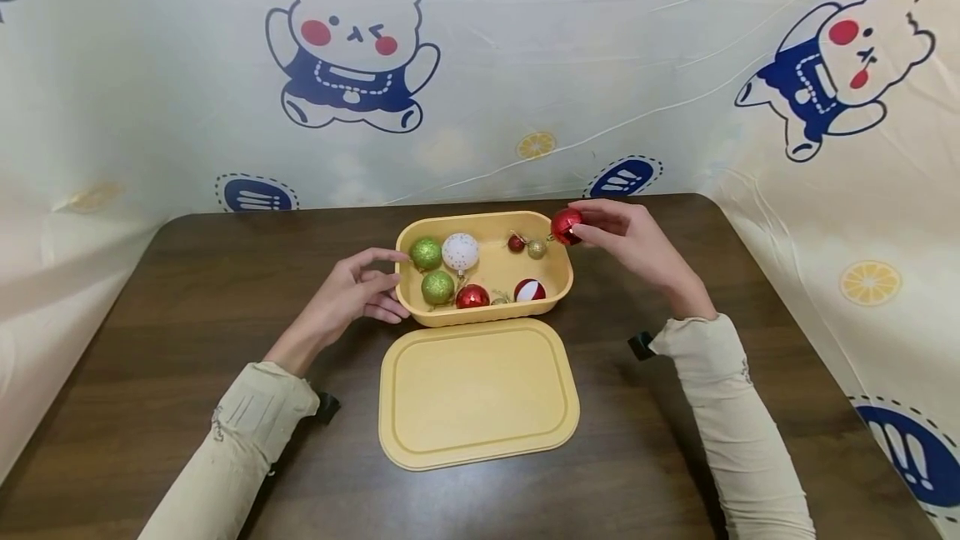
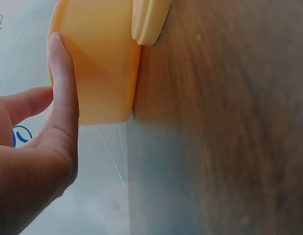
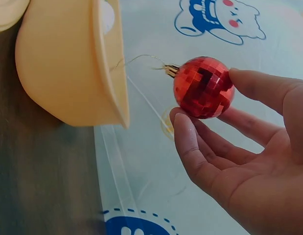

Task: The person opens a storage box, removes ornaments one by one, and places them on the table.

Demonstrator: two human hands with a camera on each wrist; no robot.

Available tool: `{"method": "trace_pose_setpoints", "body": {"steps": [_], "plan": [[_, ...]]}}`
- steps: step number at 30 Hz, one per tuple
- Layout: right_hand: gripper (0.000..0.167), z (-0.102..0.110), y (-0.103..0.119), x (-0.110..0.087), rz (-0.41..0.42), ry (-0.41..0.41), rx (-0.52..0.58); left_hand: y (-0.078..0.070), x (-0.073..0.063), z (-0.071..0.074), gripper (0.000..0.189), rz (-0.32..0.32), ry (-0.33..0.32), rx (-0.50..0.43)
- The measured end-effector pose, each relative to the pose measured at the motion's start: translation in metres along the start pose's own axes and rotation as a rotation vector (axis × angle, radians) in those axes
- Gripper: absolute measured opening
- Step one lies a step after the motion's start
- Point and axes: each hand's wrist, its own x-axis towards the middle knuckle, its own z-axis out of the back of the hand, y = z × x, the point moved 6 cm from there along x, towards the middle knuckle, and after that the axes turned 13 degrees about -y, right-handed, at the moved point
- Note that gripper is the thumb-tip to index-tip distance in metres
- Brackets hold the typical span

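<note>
Head view: what are both hands doing?

"The right hand (image 1: 639, 247) is pinching the red ball (image 3: 204, 88) beside the right end of the yellow box (image 3: 63, 73); the left hand (image 1: 348, 288) is touching the opposite end, but I can't tell whether it's gripping."

"How is the ball likely handling?"

"Probably light, stiff, slick and fragile; a gentle pinch round its middle is looking safer than the gold cap (image 3: 171, 71)."

Screened-off spot, room type unclear: brown table (image 1: 225, 273), cartoon-bear sheeting (image 1: 517, 48) around.
</note>
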Motion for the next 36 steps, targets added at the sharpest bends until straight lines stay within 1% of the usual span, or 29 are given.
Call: {"method": "trace_pose_setpoints", "body": {"steps": [9, 13, 17, 19, 24, 29, 33, 36], "plan": [[0.043, 0.017, -0.004, -0.001, -0.022, -0.016, -0.058, 0.000, 0.000, -0.001, 0.045, -0.004, 0.012, -0.011], [0.045, 0.023, -0.006, -0.001, -0.049, -0.056, -0.088, -0.001, -0.001, -0.001, 0.045, -0.005, 0.011, -0.011], [0.048, 0.030, -0.007, -0.001, -0.102, -0.105, -0.110, -0.001, -0.001, -0.001, 0.045, -0.006, 0.010, -0.010], [0.047, 0.033, -0.008, -0.002, -0.109, -0.117, -0.125, -0.001, -0.001, -0.001, 0.045, -0.006, 0.010, -0.007], [0.039, 0.047, -0.009, -0.002, -0.061, -0.142, -0.180, -0.003, -0.001, -0.002, 0.044, -0.008, 0.011, 0.004], [0.038, 0.065, -0.012, -0.004, -0.024, -0.177, -0.223, -0.004, -0.001, -0.003, 0.043, -0.010, 0.014, 0.016], [0.040, 0.073, -0.021, -0.003, -0.008, -0.190, -0.268, -0.004, -0.001, -0.002, 0.042, -0.007, 0.013, 0.023], [0.041, 0.075, -0.032, -0.001, -0.020, -0.179, -0.321, -0.002, -0.001, -0.002, 0.043, -0.002, 0.013, 0.024]]}}
